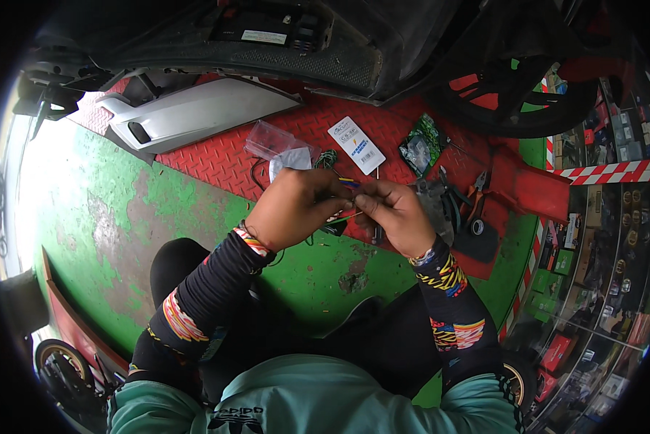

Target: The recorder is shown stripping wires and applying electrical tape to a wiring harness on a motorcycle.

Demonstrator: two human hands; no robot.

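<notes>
My left hand and my right hand meet over the red checker-plate platform, fingers closed on thin coloured wires, with yellow, blue and green showing; their tips hide the exact grip. Beside the wires lie a dark cable bundle, a clear plastic case and a white wrapper. A white printed card and a green packet rest farther back. To my right are pliers with dark handles, orange-handled pliers and a roll of tape.
The dark scooter body overhangs the platform, its black wheel at the back right. A silver panel lies back left, a red angled metal piece at right. A glass display case of parts stands right; another wheel is lower left.
</notes>
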